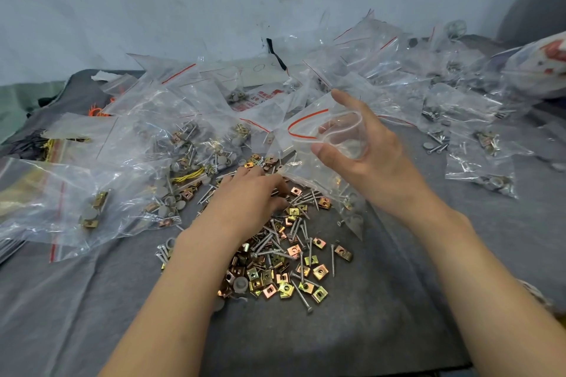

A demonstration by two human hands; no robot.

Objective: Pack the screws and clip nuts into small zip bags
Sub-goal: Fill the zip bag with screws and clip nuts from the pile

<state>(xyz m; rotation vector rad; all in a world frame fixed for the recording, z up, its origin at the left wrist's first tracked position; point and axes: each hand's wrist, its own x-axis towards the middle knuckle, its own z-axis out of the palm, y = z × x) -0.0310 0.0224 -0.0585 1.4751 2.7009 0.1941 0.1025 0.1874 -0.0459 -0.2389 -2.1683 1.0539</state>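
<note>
Grey cloth [306, 343], brass clip nuts [318, 272], screws [333, 259], right hand [378, 159] gripping clear zip bag [301, 135], left hand [248, 197] grip unclear

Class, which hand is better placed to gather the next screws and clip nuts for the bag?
Left. The left hand lies on the loose pile of screws and clip nuts, while the right hand holds the zip bag open.

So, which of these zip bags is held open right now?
The zip bag in the right hand, its red-striped mouth spread wide. The other bags lie on the cloth.
</note>
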